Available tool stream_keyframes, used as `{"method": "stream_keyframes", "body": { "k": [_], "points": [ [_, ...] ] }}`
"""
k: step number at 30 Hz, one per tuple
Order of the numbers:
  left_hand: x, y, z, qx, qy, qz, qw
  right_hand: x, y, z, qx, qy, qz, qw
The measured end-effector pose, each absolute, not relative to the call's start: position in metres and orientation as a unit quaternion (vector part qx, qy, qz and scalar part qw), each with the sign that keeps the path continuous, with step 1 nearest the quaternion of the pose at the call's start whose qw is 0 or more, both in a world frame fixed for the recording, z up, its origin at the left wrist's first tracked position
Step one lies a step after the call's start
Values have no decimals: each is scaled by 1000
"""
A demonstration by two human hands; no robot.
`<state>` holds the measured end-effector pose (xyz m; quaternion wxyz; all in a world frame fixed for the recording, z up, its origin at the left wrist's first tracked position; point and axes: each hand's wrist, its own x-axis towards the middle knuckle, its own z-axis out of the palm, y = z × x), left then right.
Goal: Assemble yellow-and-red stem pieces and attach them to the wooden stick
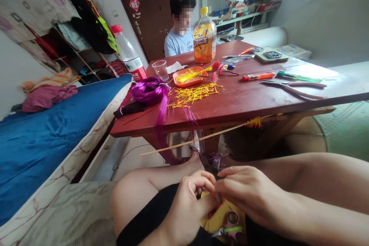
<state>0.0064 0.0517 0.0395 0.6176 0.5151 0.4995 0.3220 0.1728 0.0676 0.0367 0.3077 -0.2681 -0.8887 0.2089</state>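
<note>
Over your lap, your left hand (188, 199) and right hand (245, 187) met at the fingertips, bent as if pinching something small; your fingers hid the spot between them, so what they grasped, if anything, could not be told. Just below showed a yellow surface (218, 216) bearing scissors (231, 229).

Beyond your hands, a thin stick (198, 137) slanted in front of the table edge, a yellow-and-red tuft (254, 122) near its right end. It looked light and fairly stiff, the tuft fragile, so the bare shaft seemed the safer hold.

On the dark red table (230, 98), purple thread (151, 90) trailed over the edge, probably soft and slippery, best taken by its thick loop. Beside it lay yellow stems (196, 93), likely light and easily bent, best lifted mid-length; more filled an orange tray (187, 82). Pliers (284, 85) lay farther right. Across from you sat another person (177, 44), beside a large drink bottle (205, 43).
</note>
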Motion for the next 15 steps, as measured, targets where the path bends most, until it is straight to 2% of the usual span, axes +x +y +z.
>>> {"method": "stream_keyframes", "body": {
  "k": [3, 5, 7, 11, 13, 15],
  "points": [
    [5, 47, 40, 740, 461, 363, 330, 166, 68, 36, -395, -738, 473, 275],
    [2, 44, 36, 817, 401, 384, 157, 162, 69, 33, -394, -625, 617, 272],
    [-2, 44, 29, 863, 322, 387, 48, 159, 71, 29, -373, -532, 712, 267],
    [-8, 49, 23, 900, 244, 362, -7, 159, 74, 24, -355, -470, 764, 262],
    [-7, 51, 26, 890, 286, 356, 12, 160, 75, 27, -368, -505, 727, 284],
    [-6, 51, 29, 871, 352, 341, 40, 161, 73, 32, -414, -587, 630, 295]
  ]
}}
